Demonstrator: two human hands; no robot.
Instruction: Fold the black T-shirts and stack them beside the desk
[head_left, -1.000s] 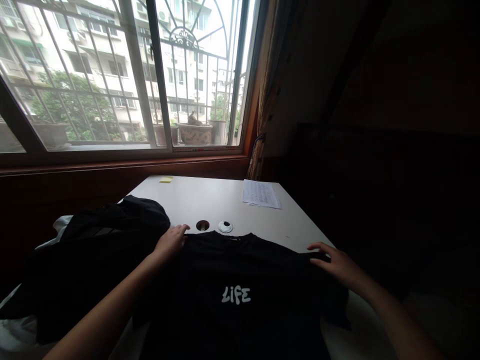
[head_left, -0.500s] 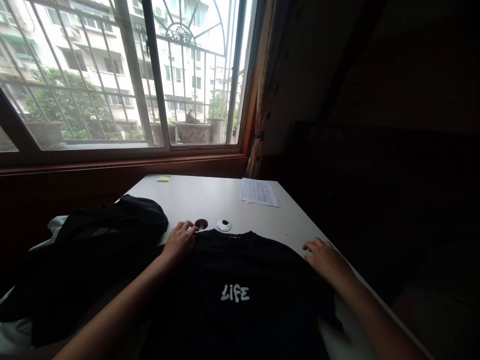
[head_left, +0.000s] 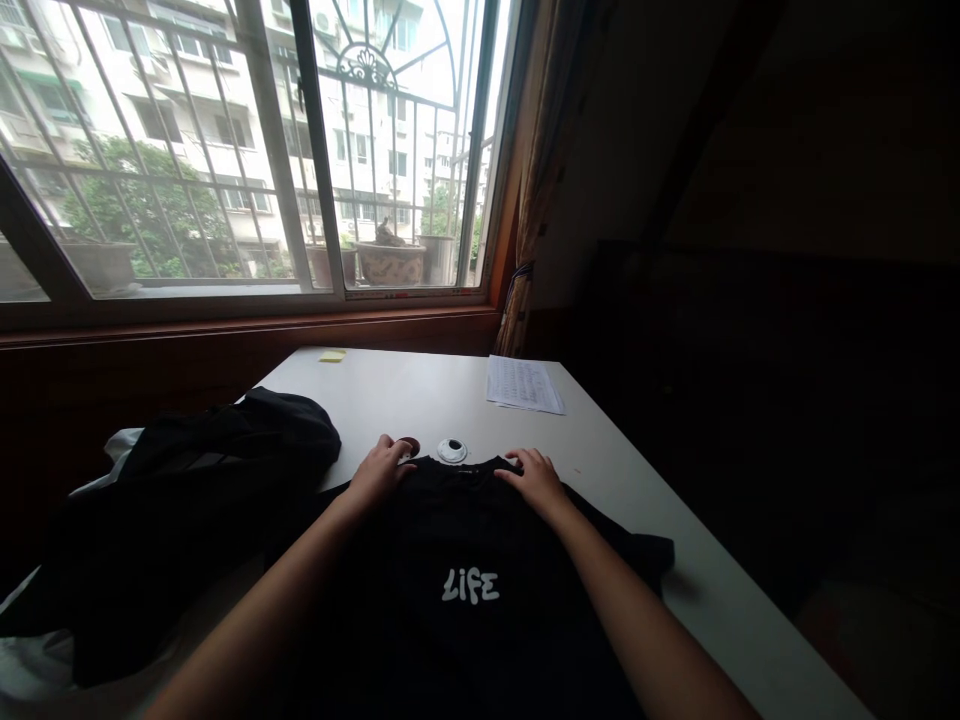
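A black T-shirt (head_left: pixel 472 540) with white "Life" lettering lies spread on the white table (head_left: pixel 405 385), its collar toward the window. At the left end of the collar, my left hand (head_left: pixel 381 470) rests on the shoulder cloth, thumb and fingers apart. On the other side of the collar is my right hand (head_left: pixel 534 478), its thumb and fingertips at the collar edge with a gap between them. Whether either hand pinches any cloth is hard to make out. The right sleeve (head_left: pixel 651 552) lies flat near the table's right side.
Dark clothing (head_left: pixel 195 500) with some white cloth is heaped at the left. Past the collar are a round white cap (head_left: pixel 452 451) and a table hole partly behind my left hand. Papers (head_left: pixel 525 385) and a yellow note (head_left: pixel 332 356) lie toward the window (head_left: pixel 397 180).
My right hand has moved left from beyond the shirt's right shoulder to the collar. My left hand has shifted slightly right. The right sleeve now lies further out and higher.
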